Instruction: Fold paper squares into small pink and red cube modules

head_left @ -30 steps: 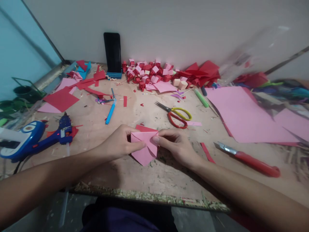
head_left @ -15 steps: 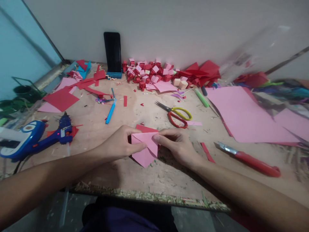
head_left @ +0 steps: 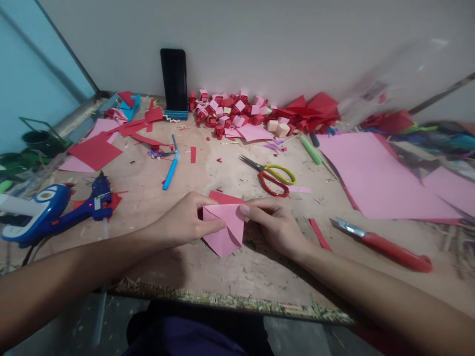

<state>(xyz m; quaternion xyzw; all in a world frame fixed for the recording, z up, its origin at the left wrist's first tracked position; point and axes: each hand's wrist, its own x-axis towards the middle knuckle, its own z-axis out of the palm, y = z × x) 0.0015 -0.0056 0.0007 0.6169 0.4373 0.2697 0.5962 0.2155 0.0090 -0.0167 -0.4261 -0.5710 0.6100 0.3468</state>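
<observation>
Between my hands is a folded pink paper with a red reverse side showing at its top; its lower end comes to a point. My left hand pinches its left side, the thumb lying across the folded flap. At the upper right corner, my right hand grips the paper between thumb and fingers. The fingertips behind the sheet are hidden. Beyond the right hand lie scissors with one yellow and one red handle. A red-handled utility knife rests on the right, blade out, beside a red paper strip.
A blue glue gun stands at left. Along the wall are a phone on a blue stand and a heap of small red and pink paper cubes. Large pink sheets lie right. A blue pen-like tool and paper scraps dot the table.
Both hands keep their hold on the paper and have hardly moved. The lower right edge of the folded flap has shifted slightly.
</observation>
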